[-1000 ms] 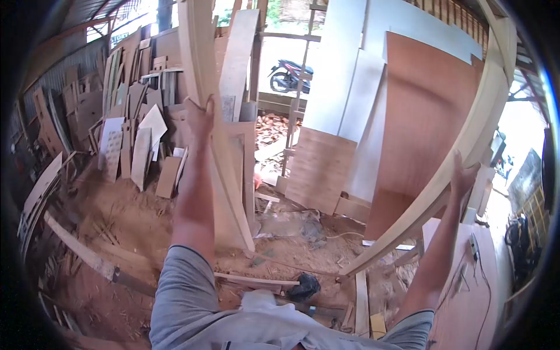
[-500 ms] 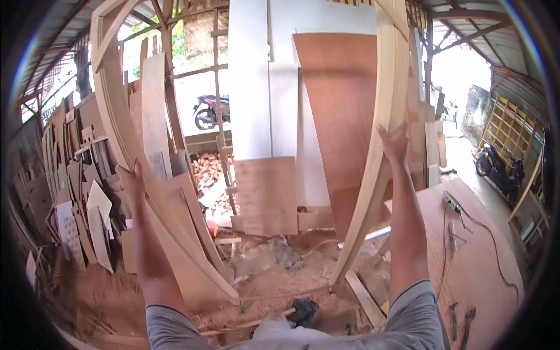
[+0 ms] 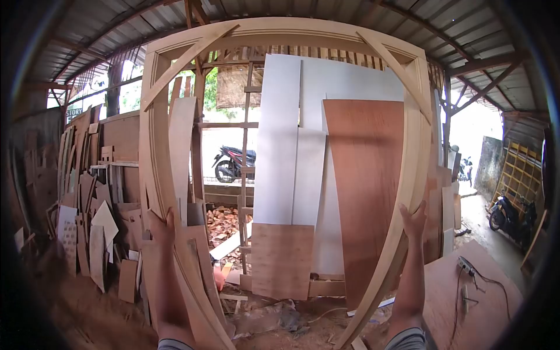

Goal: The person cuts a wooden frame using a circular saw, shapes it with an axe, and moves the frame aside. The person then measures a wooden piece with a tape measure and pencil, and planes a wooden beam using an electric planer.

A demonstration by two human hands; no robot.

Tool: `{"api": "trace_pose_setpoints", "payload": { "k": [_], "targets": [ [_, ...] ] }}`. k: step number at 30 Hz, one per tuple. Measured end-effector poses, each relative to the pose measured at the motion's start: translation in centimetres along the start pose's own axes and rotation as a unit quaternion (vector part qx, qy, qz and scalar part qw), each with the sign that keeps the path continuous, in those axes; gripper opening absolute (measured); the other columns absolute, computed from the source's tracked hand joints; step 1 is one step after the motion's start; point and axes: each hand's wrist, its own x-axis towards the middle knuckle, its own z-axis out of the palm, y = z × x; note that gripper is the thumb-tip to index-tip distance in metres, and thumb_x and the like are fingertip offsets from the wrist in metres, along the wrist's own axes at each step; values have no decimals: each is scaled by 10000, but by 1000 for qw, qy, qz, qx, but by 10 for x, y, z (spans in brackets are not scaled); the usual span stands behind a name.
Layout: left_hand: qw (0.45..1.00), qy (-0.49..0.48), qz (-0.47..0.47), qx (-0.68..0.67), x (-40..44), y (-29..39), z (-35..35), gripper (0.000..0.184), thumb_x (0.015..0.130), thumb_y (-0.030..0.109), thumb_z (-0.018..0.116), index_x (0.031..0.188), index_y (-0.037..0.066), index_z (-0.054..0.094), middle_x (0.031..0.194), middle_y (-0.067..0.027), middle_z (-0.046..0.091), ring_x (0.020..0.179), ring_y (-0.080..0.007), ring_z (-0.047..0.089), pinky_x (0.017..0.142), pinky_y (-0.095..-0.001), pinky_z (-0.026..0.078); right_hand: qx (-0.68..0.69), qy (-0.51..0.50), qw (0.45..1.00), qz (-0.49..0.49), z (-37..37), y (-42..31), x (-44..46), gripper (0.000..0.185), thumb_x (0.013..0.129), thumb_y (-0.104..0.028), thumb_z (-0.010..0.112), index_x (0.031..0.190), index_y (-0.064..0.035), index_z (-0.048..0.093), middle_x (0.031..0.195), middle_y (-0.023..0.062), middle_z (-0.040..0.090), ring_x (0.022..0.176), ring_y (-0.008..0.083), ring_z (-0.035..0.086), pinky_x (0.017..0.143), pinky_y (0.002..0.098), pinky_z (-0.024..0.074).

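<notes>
A tall wooden door frame [image 3: 280, 26] stands upright before me, its two posts running down to the dusty floor. Thin diagonal braces cross its upper corners, a left brace [image 3: 189, 65] and a right brace [image 3: 394, 74]. My left hand [image 3: 163, 226] is closed on the left post at about mid-height. At a similar height, my right hand [image 3: 413, 220] grips the right post, thumb and fingers on either side of its edge. The fingers behind both posts are partly hidden.
Beyond the frame lean white panels [image 3: 277, 146] and a reddish-brown plywood sheet [image 3: 364, 175]. Board offcuts [image 3: 96, 233] crowd the left side. At right, a plywood tabletop [image 3: 434, 280] carries a power strip [image 3: 466, 265] with a cord. Motorbikes [image 3: 233, 165] stand further off.
My view has tilted up, so the top beam and both corner braces now show whole. Both hands sit lower in the picture, still on the posts.
</notes>
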Motion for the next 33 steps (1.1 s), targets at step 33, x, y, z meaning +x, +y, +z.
{"api": "trace_pose_setpoints", "payload": {
  "k": [33],
  "targets": [
    [992, -14, -79, -99, -106, -22, -50, 497, 957, 230, 820, 1294, -47, 582, 1168, -131, 678, 1053, -207, 652, 941, -345, 528, -31, 131, 990, 32, -6, 48, -69, 633, 921, -506, 800, 1227, 20, 625, 1108, 166, 710, 990, 269, 683, 900, 406, 538]
  ]
}}
